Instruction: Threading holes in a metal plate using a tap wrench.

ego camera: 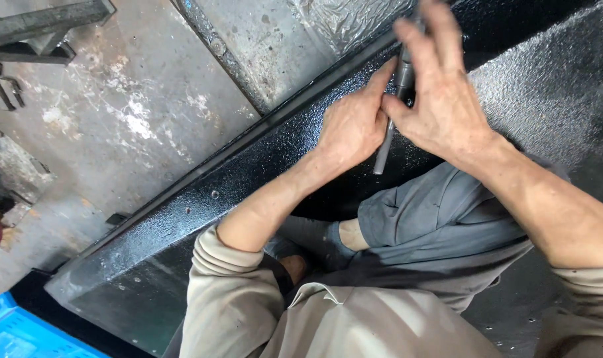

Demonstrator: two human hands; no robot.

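Your right hand [440, 99] has its fingers wrapped around the upper part of a slim grey metal tool [389, 132], and your left hand [354, 122] pinches the same shaft just below, thumb and fingertips closed on it. Keep both grips firm and the shaft steady so its tip stays where it meets the surface; the tip itself is hidden behind your fingers. The tool slants down between your palms, its free end poking out below them, over the glossy black textured panel [248, 172] that runs past your grey trouser knee [440, 219] beside the stained concrete floor [129, 113]
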